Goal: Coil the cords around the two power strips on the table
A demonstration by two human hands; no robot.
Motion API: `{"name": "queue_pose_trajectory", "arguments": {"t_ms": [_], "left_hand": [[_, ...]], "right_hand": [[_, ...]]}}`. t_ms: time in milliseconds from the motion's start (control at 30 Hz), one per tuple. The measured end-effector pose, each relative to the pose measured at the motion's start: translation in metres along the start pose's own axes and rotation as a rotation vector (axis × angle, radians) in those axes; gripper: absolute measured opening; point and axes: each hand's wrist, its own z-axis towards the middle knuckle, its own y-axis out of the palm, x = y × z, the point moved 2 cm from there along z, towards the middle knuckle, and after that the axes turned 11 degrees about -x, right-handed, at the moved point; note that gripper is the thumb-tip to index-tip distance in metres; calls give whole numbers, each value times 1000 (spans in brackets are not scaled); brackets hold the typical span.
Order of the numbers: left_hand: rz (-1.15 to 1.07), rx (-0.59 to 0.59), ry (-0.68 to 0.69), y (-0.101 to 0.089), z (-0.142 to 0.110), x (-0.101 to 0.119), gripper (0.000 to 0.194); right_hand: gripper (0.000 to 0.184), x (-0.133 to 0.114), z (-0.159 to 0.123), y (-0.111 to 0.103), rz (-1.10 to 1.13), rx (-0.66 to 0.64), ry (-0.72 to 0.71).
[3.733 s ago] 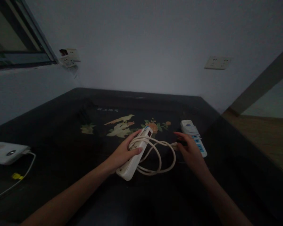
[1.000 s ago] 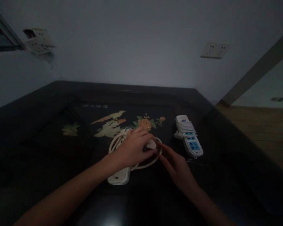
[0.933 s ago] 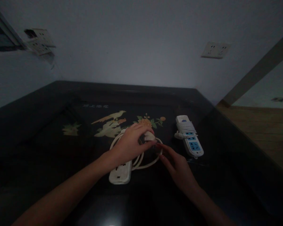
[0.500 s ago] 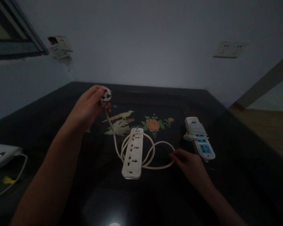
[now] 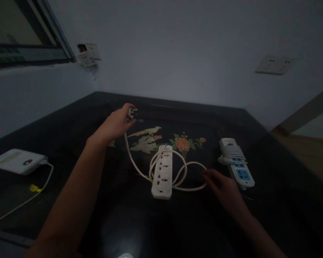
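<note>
A cream power strip point(image 5: 163, 173) lies sockets-up in the middle of the black table point(image 5: 70, 118), its cord point(image 5: 188, 179) looped loosely around it. My left hand point(image 5: 115, 123) is stretched far forward and pinches the cord's plug point(image 5: 131, 112) above the table. From the plug the cord runs down to the strip. My right hand point(image 5: 224, 188) rests on the table beside the cord loop, fingers loosely curled, touching or nearly touching the cord.
A second white strip with blue sockets point(image 5: 237, 163), its cord wrapped round it, lies to the right. A white device point(image 5: 17, 161) with a cable sits at the left. Wall sockets hang at the back left point(image 5: 87, 57) and back right point(image 5: 274, 64).
My left hand let go of the strip, picked the plug off the coil and carried it up and away to the far left, drawing cord out. The right hand stayed by the loop.
</note>
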Motion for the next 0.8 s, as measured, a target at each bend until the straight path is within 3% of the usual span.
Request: {"name": "queue_pose_trajectory", "arguments": {"t_ms": [100,267,467,667,800], "left_hand": [[53,-45,-38,13,10,-20,45],[139,-214,-303,39,24,-68,44],[143,-309,-346,70,14,-110,42],[147,-261,-283,93,-2,-118,42],[115,-167,-232,88,-12,-104,54]], "right_hand": [[28,-3,0,-2,-11,45,-16],[23,-7,1,-4,-35,66,-75],[19,-10,5,-4,-28,-25,-99],[21,-47,27,-33,-147,12,-283],[24,-88,58,-42,-345,-49,-482]]}}
